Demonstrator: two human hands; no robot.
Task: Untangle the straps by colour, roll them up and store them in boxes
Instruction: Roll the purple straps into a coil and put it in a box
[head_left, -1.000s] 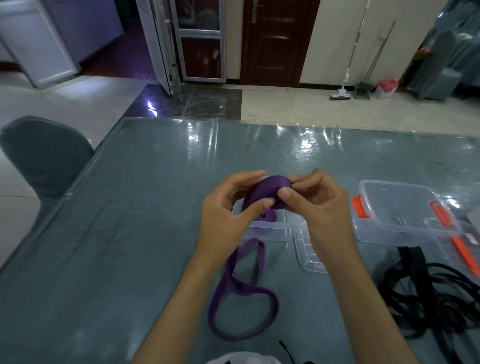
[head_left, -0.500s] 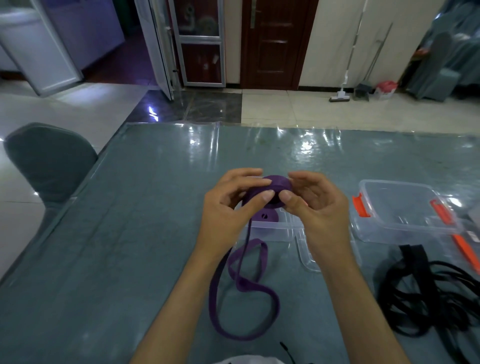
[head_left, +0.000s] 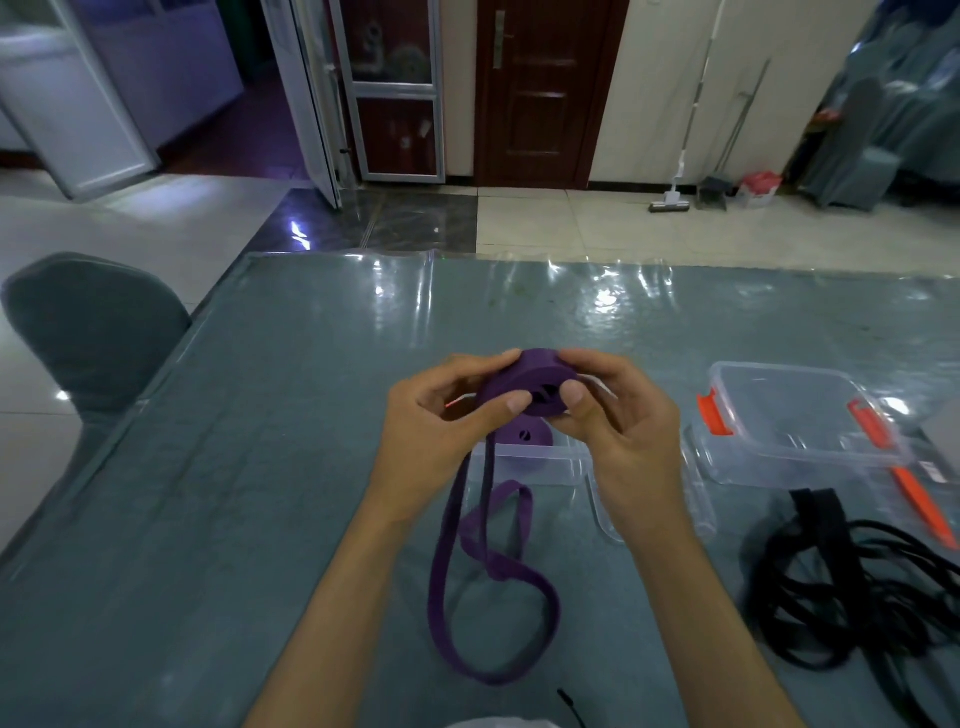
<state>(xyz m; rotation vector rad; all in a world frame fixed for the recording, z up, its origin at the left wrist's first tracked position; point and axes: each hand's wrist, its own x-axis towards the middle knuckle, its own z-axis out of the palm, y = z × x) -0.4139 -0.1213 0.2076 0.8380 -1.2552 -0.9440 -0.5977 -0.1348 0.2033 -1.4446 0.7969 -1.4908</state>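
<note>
while both hands meet above the table, the left hand and right hand pinch a purple roll between thumbs and fingertips. its loose tail hangs toward 6 o'clock and loops on the table. just below the roll, a clear box holds another purple roll. at 3 o'clock stands an empty box with orange clips; black straps lie tangled at 4 o'clock.
</note>
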